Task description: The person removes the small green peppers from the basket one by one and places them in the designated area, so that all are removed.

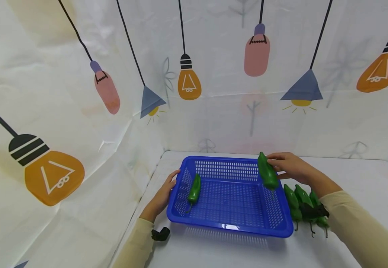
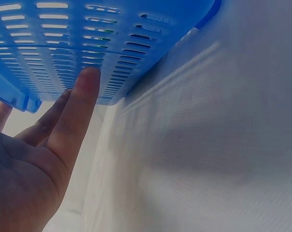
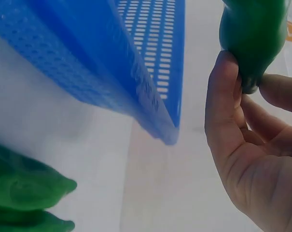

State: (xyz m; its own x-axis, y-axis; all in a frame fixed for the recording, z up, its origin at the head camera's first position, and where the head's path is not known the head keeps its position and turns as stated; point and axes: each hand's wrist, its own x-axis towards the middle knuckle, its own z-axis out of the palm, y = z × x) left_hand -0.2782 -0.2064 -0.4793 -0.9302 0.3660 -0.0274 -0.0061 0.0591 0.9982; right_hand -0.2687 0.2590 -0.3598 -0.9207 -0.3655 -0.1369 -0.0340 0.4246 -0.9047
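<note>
A blue plastic basket [image 1: 228, 231] with slotted walls sits on the white table. Inside it, along the left side, lies one long green pepper [image 1: 195, 189]. My right hand [image 1: 289, 165] pinches another green pepper [image 1: 267, 173] above the basket's right end; the right wrist view shows this pepper [image 3: 254, 34] between thumb and fingers. At the basket's left side is my left hand [image 1: 160, 195], its fingers [image 2: 83, 96] extended and touching the slotted outer wall in the left wrist view.
Several green peppers [image 1: 291, 201] lie side by side on the table right of the basket, partly hidden by the right forearm and a dark item [image 1: 311, 211] at the wrist. A white sheet printed with lamps [image 1: 220, 123] hangs behind and at the left.
</note>
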